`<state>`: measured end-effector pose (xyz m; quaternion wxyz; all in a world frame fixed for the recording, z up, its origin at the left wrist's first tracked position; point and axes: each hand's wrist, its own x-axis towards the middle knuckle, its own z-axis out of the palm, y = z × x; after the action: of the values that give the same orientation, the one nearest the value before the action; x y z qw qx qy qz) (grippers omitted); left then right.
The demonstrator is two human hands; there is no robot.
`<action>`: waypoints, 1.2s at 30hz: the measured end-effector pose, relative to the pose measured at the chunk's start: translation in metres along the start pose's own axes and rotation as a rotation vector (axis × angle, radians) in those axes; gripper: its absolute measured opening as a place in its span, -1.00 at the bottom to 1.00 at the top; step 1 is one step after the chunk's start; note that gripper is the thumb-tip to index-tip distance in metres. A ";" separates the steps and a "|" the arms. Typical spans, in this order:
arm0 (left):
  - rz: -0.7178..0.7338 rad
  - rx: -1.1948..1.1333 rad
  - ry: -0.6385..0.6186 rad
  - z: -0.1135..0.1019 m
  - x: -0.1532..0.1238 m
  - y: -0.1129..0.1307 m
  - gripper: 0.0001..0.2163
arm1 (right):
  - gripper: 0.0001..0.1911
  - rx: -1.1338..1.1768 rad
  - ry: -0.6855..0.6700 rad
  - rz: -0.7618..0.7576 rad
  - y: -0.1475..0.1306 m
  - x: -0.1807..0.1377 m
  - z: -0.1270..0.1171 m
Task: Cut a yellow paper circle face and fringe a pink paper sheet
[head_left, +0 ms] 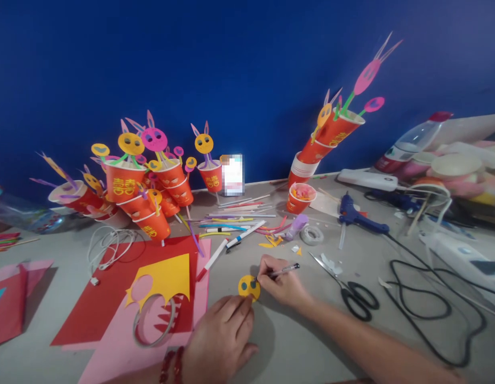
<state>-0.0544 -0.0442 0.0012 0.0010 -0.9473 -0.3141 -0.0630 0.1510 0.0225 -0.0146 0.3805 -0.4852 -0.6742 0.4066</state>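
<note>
My right hand (pixel 281 282) is closed around a black-and-clear pen (pixel 285 270), whose tip end is at the right edge of a small yellow paper disc (pixel 244 284). Two dark eye-like spots mark the disc, which lies flat on the grey table. Fingertips of my left hand (pixel 220 337) rest on its lower edge; the fingers are stretched out and the palm faces down. To the right of my right hand lie black-handled scissors (pixel 357 298), blades partly apart. Left of my left hand are a roll of tape (pixel 154 320) and a cut yellow sheet (pixel 171 274).
Red paper cups (pixel 125 178) with paper bunny faces stand at the back left, and a leaning cup stack (pixel 311 154) at the back right. Markers (pixel 245 233) and pipe cleaners lie mid-table. A blue glue gun (pixel 357 216) trails a black cord (pixel 415 304) at right.
</note>
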 end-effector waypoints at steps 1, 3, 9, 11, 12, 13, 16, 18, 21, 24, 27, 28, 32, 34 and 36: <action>0.001 0.000 -0.004 -0.001 0.000 0.000 -0.52 | -0.87 -0.003 0.005 0.004 0.000 0.000 0.000; 0.006 -0.003 -0.017 -0.003 0.001 0.000 -0.53 | -0.87 -0.013 0.009 0.005 0.001 0.000 0.000; 0.018 0.007 -0.029 -0.005 0.001 0.000 -0.53 | -0.88 -0.055 0.002 -0.005 0.002 0.000 0.000; 0.012 0.011 -0.021 -0.004 0.001 0.000 -0.53 | -0.87 -0.053 -0.005 -0.010 0.002 0.000 0.000; 0.010 0.011 -0.013 -0.003 0.000 0.000 -0.54 | -0.87 -0.052 -0.007 -0.010 0.002 0.000 0.000; 0.008 0.011 0.001 -0.002 0.000 0.001 -0.54 | -0.87 -0.052 -0.009 -0.009 0.002 0.000 0.000; 0.006 0.013 0.028 -0.001 0.000 0.001 -0.53 | -0.87 -0.055 -0.013 -0.007 0.001 0.000 0.000; 0.008 0.014 0.030 -0.001 0.000 0.000 -0.53 | -0.87 -0.056 -0.017 -0.009 0.001 0.000 0.000; 0.005 0.004 0.005 -0.003 0.000 0.000 -0.53 | -0.87 -0.048 -0.018 0.004 0.001 0.000 0.000; 0.006 -0.004 -0.018 -0.004 0.001 0.000 -0.54 | -0.87 -0.054 -0.020 0.014 0.002 -0.001 0.000; 0.015 -0.006 -0.014 -0.006 0.002 0.000 -0.54 | -0.87 -0.061 -0.017 0.007 0.003 -0.001 0.000; 0.017 -0.006 -0.011 -0.006 0.002 0.000 -0.55 | -0.87 -0.060 -0.014 0.007 0.003 -0.001 0.001; 0.021 0.003 0.000 -0.005 0.002 0.000 -0.54 | -0.87 -0.052 -0.005 0.003 0.005 -0.001 0.001; 0.018 0.004 -0.004 -0.004 0.002 0.000 -0.53 | -0.87 -0.052 -0.002 -0.003 0.006 -0.001 0.001; 0.017 0.000 -0.006 -0.004 0.002 0.000 -0.54 | -0.86 -0.046 -0.003 -0.002 0.006 -0.001 0.001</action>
<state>-0.0534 -0.0432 0.0055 0.0006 -0.9501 -0.3061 -0.0603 0.1520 0.0227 -0.0206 0.3687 -0.4925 -0.6843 0.3914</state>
